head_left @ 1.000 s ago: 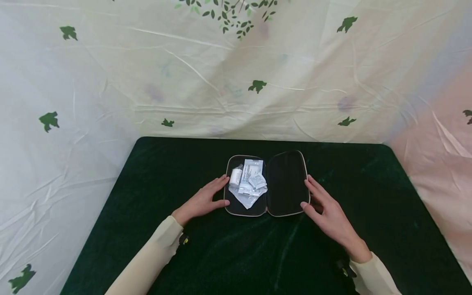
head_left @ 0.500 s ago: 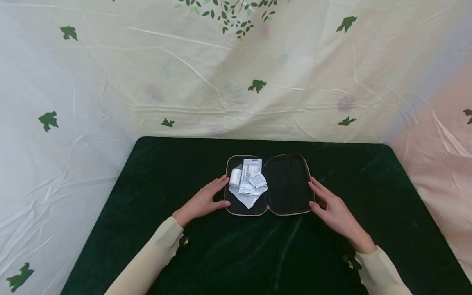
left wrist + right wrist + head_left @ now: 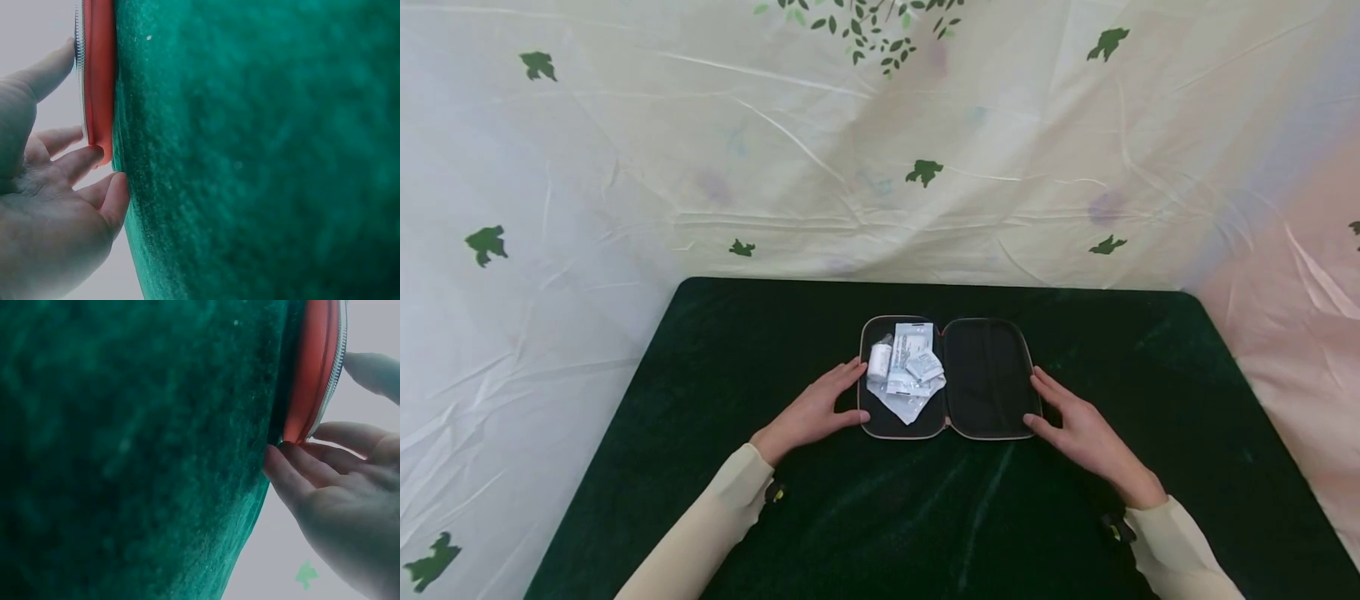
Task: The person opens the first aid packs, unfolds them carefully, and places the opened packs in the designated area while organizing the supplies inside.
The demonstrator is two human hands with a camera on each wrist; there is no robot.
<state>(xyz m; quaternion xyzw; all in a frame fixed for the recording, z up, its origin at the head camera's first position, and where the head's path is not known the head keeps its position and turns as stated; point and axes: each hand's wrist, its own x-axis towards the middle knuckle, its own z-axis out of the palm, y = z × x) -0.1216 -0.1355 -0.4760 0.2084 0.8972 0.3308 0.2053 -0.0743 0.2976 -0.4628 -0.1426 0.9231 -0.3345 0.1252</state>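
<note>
A zip case lies spread wide on the cloth, its black lining (image 3: 988, 379) up in the head view. Its red outer shell (image 3: 100, 81) and metal zipper show in the wrist views. My left hand (image 3: 808, 412) touches the left rim, thumb near the front corner, fingers farther back. At the right rim my right hand (image 3: 1082, 429) rests likewise, thumb and relaxed fingers against the edge. The left half holds a white roll (image 3: 880, 362) in clear wrap, a long printed packet (image 3: 913, 340), a small sachet (image 3: 924, 367) and a clear wrapper (image 3: 902, 407) beneath.
Dark green velvety cloth (image 3: 880, 517) covers the table. Behind it and along both sides hang pale curtains (image 3: 820, 183) printed with green leaves. A small dark device (image 3: 775, 492) sits at the left cuff and another (image 3: 1118, 528) at the right.
The case's right half has swung down to the right until flat. My right hand went right with it, then shifted its thumb slightly. My left hand has stayed at the left rim.
</note>
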